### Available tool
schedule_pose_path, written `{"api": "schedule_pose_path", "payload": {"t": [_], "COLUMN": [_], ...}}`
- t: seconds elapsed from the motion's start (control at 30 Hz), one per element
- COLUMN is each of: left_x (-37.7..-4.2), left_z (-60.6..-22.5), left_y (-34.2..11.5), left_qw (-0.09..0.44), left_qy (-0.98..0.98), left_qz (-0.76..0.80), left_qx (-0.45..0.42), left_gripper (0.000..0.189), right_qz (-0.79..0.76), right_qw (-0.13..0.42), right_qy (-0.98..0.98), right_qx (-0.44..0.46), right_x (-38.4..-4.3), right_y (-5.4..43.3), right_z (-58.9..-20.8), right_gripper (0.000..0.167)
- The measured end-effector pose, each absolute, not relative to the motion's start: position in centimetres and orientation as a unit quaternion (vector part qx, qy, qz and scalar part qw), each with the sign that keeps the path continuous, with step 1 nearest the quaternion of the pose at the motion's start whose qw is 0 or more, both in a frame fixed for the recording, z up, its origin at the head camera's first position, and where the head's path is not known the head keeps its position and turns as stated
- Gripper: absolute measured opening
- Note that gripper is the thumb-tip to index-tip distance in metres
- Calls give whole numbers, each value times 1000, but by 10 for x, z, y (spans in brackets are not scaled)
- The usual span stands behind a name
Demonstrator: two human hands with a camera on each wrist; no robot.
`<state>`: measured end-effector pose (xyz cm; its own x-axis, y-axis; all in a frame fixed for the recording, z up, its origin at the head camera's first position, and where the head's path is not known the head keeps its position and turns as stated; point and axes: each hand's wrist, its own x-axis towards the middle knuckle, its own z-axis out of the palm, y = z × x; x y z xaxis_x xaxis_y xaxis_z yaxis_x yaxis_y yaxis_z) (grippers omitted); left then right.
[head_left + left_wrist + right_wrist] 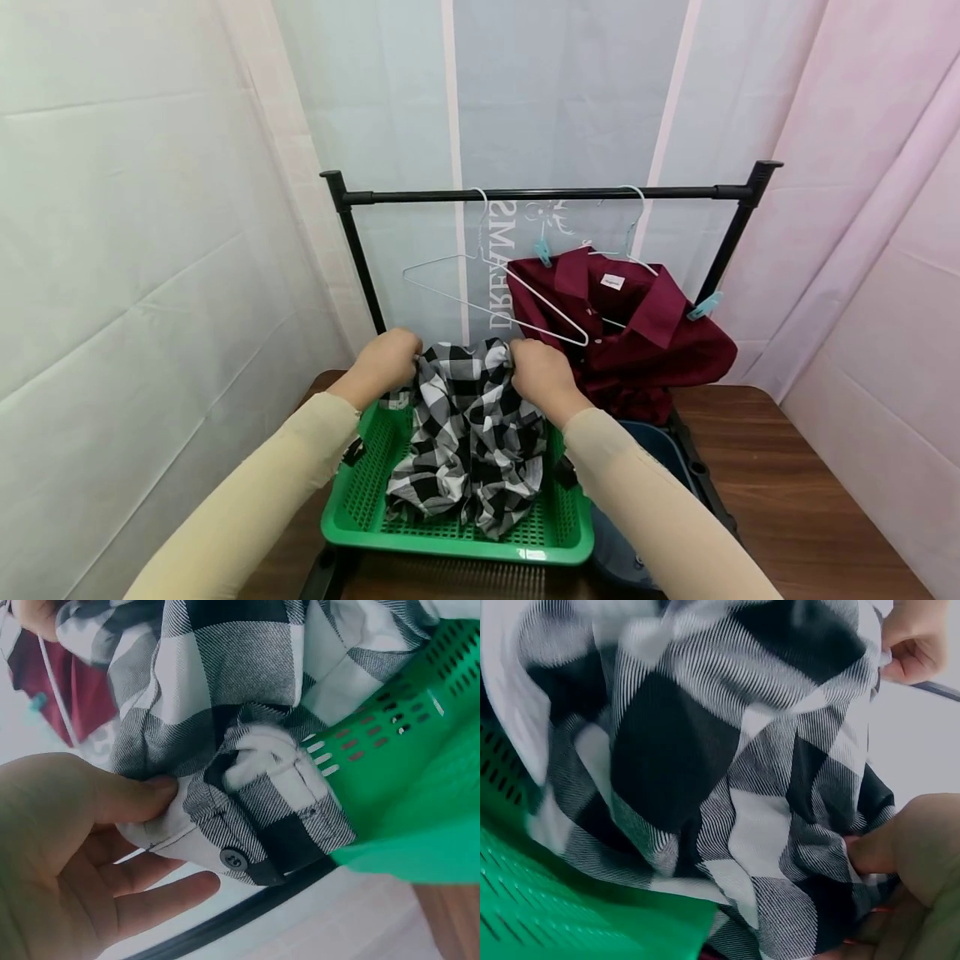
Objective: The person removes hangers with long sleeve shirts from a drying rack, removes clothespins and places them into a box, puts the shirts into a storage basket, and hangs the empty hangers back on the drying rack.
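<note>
Both hands hold up a black-and-white checked shirt [468, 433] above the green basket [457, 546], its lower part hanging into the basket. My left hand [384, 364] pinches the cloth at the upper left; in the left wrist view the thumb presses it against the fingers, beside a buttoned cuff [259, 810]. At the upper right, my right hand [543, 375] grips the shirt between thumb and fingers, as the right wrist view also shows. A bare white hanger [491, 308] hangs tilted from the rail just behind the shirt.
A black rail [555, 195] spans the back. From it a maroon shirt [630, 333] hangs on another hanger, with light blue clips [705, 306]. A dark blue basin [626, 550] stands right of the basket on the brown wooden table [795, 492]. Pale curtains [150, 250] surround the table.
</note>
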<state>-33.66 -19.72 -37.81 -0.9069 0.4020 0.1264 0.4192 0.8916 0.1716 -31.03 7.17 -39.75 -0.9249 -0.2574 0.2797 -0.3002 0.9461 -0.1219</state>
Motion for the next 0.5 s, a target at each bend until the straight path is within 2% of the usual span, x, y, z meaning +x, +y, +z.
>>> {"api": "schedule_pose_path", "payload": {"t": [0.17,0.27,0.5], "left_x": [-320,-306,-263], "left_z": [-363,-357,-342], "left_y": [-197,-198,-197], "left_qw": [68,83,40], "left_qy": [-963,-956,-935], "left_qz": [-111,-120,-95], "left_qx": [-234,-256,-339], "left_gripper": [39,41,35], "right_qz": [82,80,82], "right_qw": [169,178,176], "right_qy": [-969,-966,-959], "right_qx": [158,172,205], "right_x": [-288,-272,-230], "right_y": [71,72,78], "right_z": [-387,-383,-373], "right_gripper": [12,18,20]}}
